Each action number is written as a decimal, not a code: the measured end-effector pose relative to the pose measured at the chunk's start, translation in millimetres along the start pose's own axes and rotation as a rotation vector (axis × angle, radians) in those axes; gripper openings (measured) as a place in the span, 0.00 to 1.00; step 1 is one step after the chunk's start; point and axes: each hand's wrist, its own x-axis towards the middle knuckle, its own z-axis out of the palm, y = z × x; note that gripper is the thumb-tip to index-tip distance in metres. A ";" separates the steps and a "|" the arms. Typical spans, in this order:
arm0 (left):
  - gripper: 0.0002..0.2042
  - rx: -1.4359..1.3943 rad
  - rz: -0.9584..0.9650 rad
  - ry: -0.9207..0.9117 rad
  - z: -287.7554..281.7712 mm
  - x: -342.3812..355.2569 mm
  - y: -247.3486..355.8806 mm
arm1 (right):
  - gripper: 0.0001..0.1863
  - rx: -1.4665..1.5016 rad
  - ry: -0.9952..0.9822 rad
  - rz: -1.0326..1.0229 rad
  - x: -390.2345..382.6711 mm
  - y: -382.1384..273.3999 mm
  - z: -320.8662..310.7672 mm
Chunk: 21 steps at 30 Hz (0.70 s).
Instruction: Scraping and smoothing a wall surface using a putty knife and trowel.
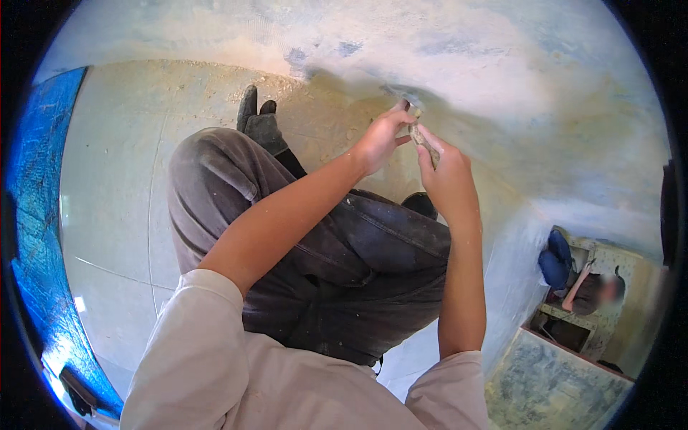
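My right hand (pixel 450 172) is wrapped round the dirty, pale handle (pixel 424 140) of a scraper. Its grey metal blade (pixel 403 93) is close to the foot of the wall; I cannot tell whether it touches. The fingers of my left hand (pixel 381 140) are closed at the neck of the same scraper, just ahead of the right hand. In front of both hands rises the wall (pixel 459 43), smeared with whitish filler and showing bluish-grey patches.
Crumbs of debris (pixel 215 75) lie along the wall's foot on the pale tiled floor (pixel 115 193). A blue sheet (pixel 36 208) borders the left. My bent legs (pixel 308 236) and a dark shoe (pixel 261 125) are below the hands. At far right, another person (pixel 584 294) sits beyond a mottled partition (pixel 552 380).
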 end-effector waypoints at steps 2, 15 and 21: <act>0.43 0.028 0.013 -0.009 5.9 1.4 -1.5 | 0.20 0.005 -0.005 -0.028 -2.6 0.3 -4.6; 0.42 0.006 0.091 -0.006 8.1 1.4 4.9 | 0.20 -0.061 -0.041 0.056 6.5 -4.0 3.1; 0.40 0.027 0.111 0.096 3.3 -0.4 -1.5 | 0.19 -0.036 0.013 -0.032 1.5 0.0 7.6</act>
